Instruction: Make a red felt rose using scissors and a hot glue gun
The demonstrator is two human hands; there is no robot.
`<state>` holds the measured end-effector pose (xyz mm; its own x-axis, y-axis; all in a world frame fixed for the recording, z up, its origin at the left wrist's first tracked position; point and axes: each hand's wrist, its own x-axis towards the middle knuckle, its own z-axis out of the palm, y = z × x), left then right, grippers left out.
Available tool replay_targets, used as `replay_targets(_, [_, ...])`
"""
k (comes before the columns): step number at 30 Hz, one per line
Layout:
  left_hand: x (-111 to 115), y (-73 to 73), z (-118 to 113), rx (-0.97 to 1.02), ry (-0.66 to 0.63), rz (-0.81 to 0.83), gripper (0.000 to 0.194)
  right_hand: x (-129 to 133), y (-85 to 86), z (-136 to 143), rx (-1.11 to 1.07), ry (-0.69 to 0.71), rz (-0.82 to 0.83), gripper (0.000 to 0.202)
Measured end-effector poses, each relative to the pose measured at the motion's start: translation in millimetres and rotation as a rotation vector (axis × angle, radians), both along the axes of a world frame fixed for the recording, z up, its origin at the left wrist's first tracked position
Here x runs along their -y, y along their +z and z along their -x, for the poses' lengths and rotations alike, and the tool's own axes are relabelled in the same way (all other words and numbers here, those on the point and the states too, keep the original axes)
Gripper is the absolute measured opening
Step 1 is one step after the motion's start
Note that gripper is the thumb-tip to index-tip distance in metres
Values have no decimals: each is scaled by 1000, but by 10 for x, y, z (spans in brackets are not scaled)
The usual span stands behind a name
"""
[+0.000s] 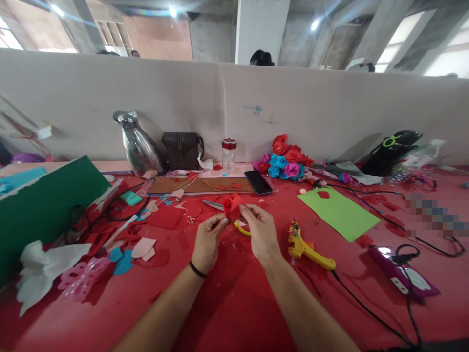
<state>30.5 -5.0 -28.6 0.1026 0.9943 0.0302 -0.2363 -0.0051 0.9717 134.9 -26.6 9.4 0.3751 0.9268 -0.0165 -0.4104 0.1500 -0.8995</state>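
Red paper flower (230,205) sits between both hands' fingertips (222,224) (scissors (213,205) behind).

From my feed I see a silver jug (141,149) by the pale partition (154,98), a dark bag (180,150) just right of it, then a glass jar (229,156) with a red lid. A phone (258,182) lies face up nearer me. Far right I spot a clear plastic bottle (425,155). Blue handwriting (253,109) marks the partition; a dark-haired head (262,58) shows above it.
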Motion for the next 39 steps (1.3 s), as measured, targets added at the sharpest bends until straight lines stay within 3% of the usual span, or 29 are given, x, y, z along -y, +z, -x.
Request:
replay_targets(8, [16,44,-27,123,-63,26,20,31,45,26,41,23,26,19])
replay_targets(20, [21,49,-28,127,-47,40,17,15,-15,37,-22,44,-25,15])
replay_targets(27, [5,41,-6,138,-79,7,16,52,36,51,45,63,-52,10])
replay_targets(31, [4,46,7,104,-79,4,15,70,39,52,74,105,-100,25])
replay_targets(39, [27,72,4,107,-49,-2,12,11,-20,-3,36,66,-36,17])
